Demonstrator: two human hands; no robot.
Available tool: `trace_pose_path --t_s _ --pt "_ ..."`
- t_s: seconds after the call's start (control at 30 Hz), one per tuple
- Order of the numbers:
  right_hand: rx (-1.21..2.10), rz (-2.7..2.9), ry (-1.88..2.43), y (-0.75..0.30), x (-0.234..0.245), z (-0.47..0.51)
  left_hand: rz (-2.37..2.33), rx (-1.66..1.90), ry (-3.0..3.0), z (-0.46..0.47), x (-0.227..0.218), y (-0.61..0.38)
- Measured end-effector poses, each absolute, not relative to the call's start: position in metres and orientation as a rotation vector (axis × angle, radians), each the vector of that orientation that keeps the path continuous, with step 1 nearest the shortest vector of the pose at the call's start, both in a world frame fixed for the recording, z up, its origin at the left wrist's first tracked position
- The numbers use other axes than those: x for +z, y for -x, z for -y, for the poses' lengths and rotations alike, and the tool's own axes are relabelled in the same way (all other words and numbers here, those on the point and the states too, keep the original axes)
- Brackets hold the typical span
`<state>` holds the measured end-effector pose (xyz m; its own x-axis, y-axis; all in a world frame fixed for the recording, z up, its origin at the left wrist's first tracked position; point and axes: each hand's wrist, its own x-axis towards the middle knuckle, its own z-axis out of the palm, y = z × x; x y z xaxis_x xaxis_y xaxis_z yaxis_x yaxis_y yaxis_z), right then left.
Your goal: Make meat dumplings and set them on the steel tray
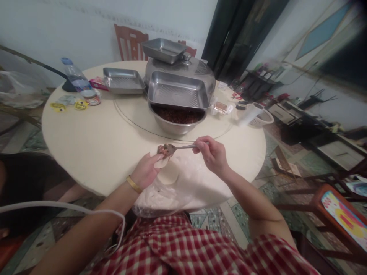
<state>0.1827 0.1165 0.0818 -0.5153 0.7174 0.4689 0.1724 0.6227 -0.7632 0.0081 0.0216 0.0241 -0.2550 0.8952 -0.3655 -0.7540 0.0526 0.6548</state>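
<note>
My left hand (146, 170) cups a round white dumpling wrapper (159, 160) with a lump of reddish filling on it. My right hand (210, 153) pinches the handle of a metal spoon (179, 147), whose bowl rests on the filling in the wrapper. A gold bangle circles my left wrist. Beneath my hands a clear plastic bag with more wrappers (169, 176) lies at the near edge of the round cream table (94, 145). Just beyond, a steel bowl of dark red minced filling (176, 116) stands on the turntable.
A steel tray (177, 91) leans on the bowl's rim; two more trays (123, 80) and a lidded pot (183, 67) stand behind. A water bottle (75, 75), a jar and packets sit far left. A white basket (262, 119) is at right. Wooden chairs surround the table.
</note>
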Motion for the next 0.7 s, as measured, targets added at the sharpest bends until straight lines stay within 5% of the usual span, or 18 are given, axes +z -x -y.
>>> trace_pose_path --t_s 0.27,0.7 --pt "1.389 1.484 0.956 -0.179 0.057 -0.143 -0.929 1.504 -0.148 -0.020 0.033 -0.006" --pt "1.358 1.522 0.920 -0.183 0.058 -0.135 -0.944 1.568 -0.147 -0.029 0.027 -0.014"
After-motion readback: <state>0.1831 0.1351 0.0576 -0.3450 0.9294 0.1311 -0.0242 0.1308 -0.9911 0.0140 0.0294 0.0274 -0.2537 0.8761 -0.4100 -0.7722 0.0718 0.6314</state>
